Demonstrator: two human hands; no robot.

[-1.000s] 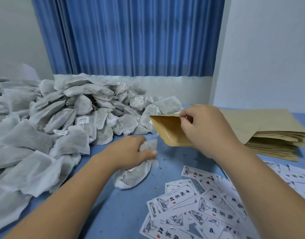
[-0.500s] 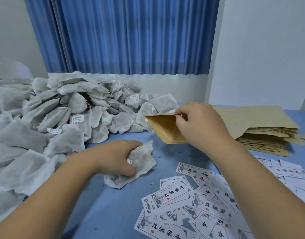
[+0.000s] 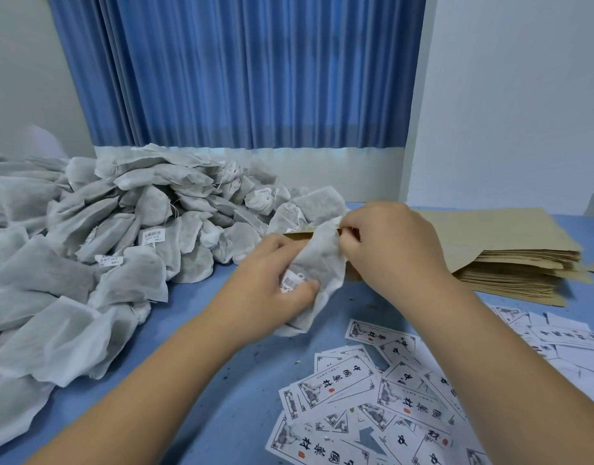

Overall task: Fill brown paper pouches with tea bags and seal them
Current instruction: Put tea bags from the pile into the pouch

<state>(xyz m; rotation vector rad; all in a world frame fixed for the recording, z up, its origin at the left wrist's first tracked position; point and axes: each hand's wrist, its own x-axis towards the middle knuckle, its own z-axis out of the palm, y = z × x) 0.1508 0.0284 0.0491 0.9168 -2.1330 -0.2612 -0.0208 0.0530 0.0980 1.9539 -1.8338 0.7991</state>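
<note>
Blue table [image 3: 222,397] before blue curtain [image 3: 242,72], white walls [image 3: 510,95], left hand [image 3: 272,283] gripping tea bag [image 3: 322,263], right hand [image 3: 393,246] pinching brown pouch [image 3: 297,235]

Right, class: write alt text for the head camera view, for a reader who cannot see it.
A left hand grips a tea bag at the mouth of a brown pouch pinched by the right hand, above a blue table. A heap of tea bags lies left, a stack of pouches right, printed labels nearest the camera.

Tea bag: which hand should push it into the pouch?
Left, likely: left hand grips the tea bag at the mouth of the pouch; right hand pinches its edge.
</note>
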